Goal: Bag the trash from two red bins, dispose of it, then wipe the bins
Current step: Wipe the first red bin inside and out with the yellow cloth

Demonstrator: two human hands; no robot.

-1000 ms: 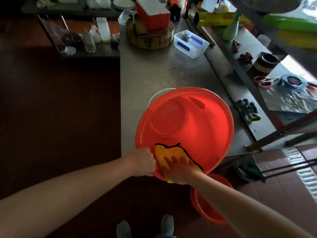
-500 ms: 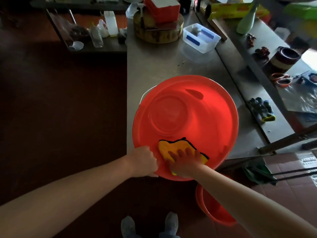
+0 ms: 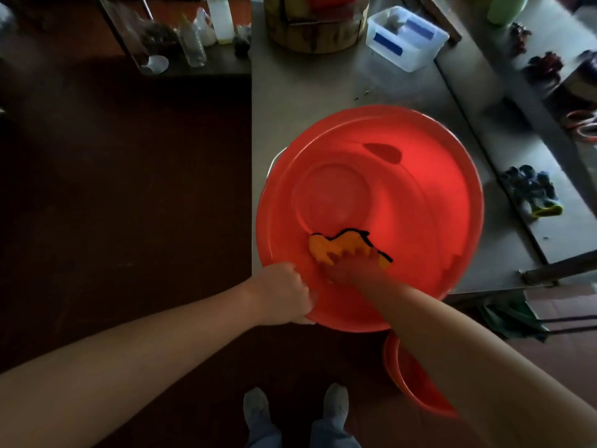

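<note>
A big red bin [image 3: 420, 202] lies tipped toward me on the steel counter's near corner, its mouth and inside facing the camera. My left hand [image 3: 286, 294] grips its near rim. Inside the bin, my right hand [image 3: 350, 266] presses a yellow cloth with a black edge [image 3: 336, 247] flat against the lower inner wall, fingers spread over it. A second red bin [image 3: 416, 383] stands on the floor below the counter, partly hidden by my right forearm.
The steel counter [image 3: 316, 88] carries a round wooden block [image 3: 315, 33] and a clear plastic box [image 3: 405, 37] at the back. A lower shelf on the right holds dark gloves [image 3: 529, 192]. Bottles [image 3: 206, 30] stand at back left. My feet [image 3: 295, 407] are on the dark floor.
My right hand has slid the yellow cloth deeper into the bin along its wall. The bin sits a little more toward me; my left hand keeps its hold on the rim.
</note>
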